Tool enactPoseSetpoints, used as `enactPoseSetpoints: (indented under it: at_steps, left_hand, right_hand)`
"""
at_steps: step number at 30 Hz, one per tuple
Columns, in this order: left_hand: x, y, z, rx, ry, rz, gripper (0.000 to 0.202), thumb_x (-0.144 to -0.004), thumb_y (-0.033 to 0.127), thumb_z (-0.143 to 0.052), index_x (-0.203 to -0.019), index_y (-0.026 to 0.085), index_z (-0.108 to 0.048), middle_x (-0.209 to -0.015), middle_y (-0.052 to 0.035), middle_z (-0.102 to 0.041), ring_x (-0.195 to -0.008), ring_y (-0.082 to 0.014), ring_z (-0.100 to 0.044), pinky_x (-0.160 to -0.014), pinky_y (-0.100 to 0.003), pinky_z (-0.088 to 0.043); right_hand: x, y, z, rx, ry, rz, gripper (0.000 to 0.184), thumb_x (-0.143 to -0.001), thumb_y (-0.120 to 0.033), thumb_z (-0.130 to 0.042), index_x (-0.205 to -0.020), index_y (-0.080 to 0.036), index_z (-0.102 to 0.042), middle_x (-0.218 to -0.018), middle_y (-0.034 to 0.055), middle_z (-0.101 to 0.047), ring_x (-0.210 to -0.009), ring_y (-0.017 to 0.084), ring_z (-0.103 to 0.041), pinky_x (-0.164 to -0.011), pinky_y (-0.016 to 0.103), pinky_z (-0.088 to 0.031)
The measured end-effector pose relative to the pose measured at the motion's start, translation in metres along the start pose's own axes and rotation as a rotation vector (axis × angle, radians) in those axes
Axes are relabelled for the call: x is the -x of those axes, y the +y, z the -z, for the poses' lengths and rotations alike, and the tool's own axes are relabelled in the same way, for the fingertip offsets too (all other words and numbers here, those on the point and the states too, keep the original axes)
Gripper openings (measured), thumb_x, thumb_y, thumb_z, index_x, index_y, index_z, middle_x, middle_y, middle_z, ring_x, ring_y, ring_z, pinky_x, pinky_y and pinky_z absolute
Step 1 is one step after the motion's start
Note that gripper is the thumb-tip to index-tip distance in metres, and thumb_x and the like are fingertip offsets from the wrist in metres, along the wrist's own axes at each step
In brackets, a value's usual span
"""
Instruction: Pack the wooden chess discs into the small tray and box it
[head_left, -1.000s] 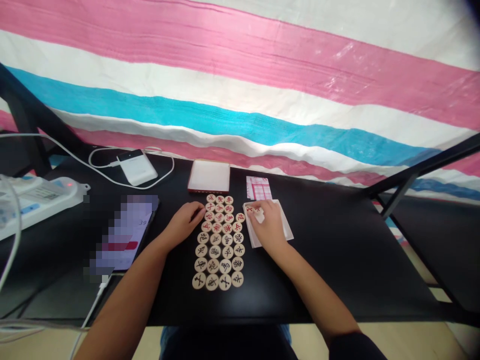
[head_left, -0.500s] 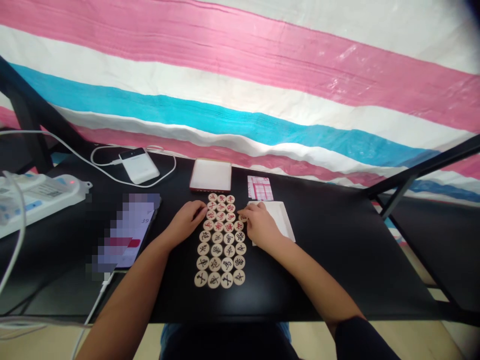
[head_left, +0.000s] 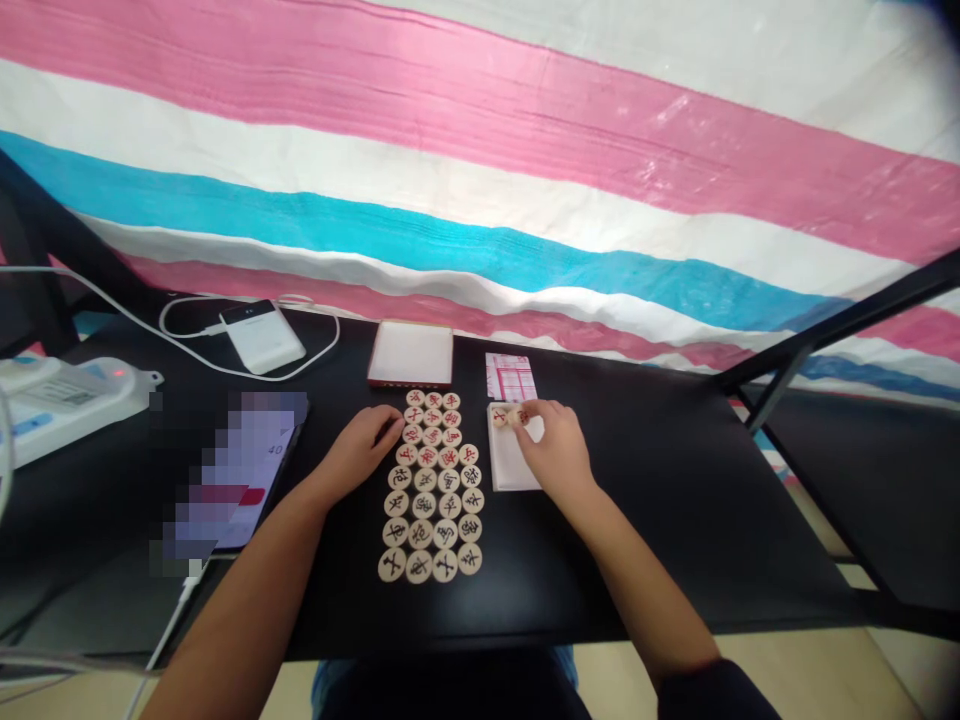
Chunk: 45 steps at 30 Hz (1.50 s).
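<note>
Round wooden xiangqi pieces [head_left: 424,505] lie in close rows on the black table, red characters in the far rows and black ones in the near rows. My left hand [head_left: 365,447] rests at their far left edge, fingers curled in with nothing visible inside; its fingertips are beside the red pieces. Over the shallow white box [head_left: 516,472], right of the rows, my right hand [head_left: 559,445] pinches a xiangqi piece [head_left: 523,416], partly covered by the fingers. Another red-marked piece [head_left: 500,418] is in the box's far left corner.
A box lid [head_left: 412,354] lies behind the rows, and a pink-and-white card [head_left: 511,377] behind the white box. To the left are a phone [head_left: 244,470], a cabled power bank [head_left: 264,337] and a power strip [head_left: 75,400]. Striped sheeting [head_left: 480,190] hangs at the back.
My right hand has moved right from beside the red rows to over the white box, carrying a piece. A red-marked piece now shows in the box. My left hand has stayed by the rows.
</note>
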<state>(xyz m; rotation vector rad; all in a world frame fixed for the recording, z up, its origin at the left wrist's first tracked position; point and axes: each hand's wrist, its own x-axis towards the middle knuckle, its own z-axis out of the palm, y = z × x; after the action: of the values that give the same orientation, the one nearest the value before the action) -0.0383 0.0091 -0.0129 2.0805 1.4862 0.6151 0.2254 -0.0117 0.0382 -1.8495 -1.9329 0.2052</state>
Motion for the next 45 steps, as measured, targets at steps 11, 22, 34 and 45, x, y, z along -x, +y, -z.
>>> enactPoseSetpoints:
  at_steps: [11,22,34,45]
  left_hand:
    - [0.000,-0.002,-0.001,-0.019,0.007,0.013,0.032,-0.086,0.042,-0.034,-0.086,0.018,-0.054,-0.080,-0.0045,-0.059,-0.077,-0.0194,-0.052,-0.072,-0.031,-0.042]
    - [0.000,0.000,0.000,-0.009,0.000,0.007,0.031,-0.086,0.042,-0.034,-0.086,0.018,-0.054,-0.078,-0.0043,-0.058,-0.075,-0.0191,-0.052,-0.072,-0.032,-0.042]
    - [0.000,-0.001,-0.001,-0.006,0.011,0.000,0.030,-0.087,0.041,-0.035,-0.086,0.018,-0.054,-0.079,-0.0043,-0.058,-0.075,-0.0191,-0.051,-0.071,-0.032,-0.041]
    - [0.000,0.000,0.000,0.001,0.005,0.001,0.031,-0.087,0.042,-0.035,-0.086,0.018,-0.055,-0.081,-0.0050,-0.059,-0.078,-0.0198,-0.052,-0.074,-0.032,-0.042]
  right_hand:
    - [-0.002,0.023,-0.015,0.092,-0.033,-0.189,0.015,-0.078,-0.024,-0.050,-0.088,-0.017,-0.059,-0.091,0.0077,-0.062,-0.086,0.024,-0.047,-0.071,0.033,-0.037]
    - [0.014,-0.009,-0.003,-0.122,-0.088,0.104,0.020,-0.072,-0.010,-0.051,-0.087,-0.019,-0.060,-0.091,0.0050,-0.062,-0.087,0.021,-0.048,-0.079,0.033,-0.038]
    - [0.029,-0.014,0.001,-0.007,-0.363,-0.103,0.013,-0.079,-0.023,-0.050,-0.069,-0.019,-0.058,-0.067,0.0026,-0.062,-0.065,0.016,-0.054,-0.058,0.025,-0.034]
    - [0.018,-0.038,-0.011,0.031,-0.239,0.128,0.010,-0.077,-0.026,-0.055,-0.080,-0.018,-0.060,-0.082,0.0062,-0.060,-0.086,0.022,-0.047,-0.078,0.032,-0.037]
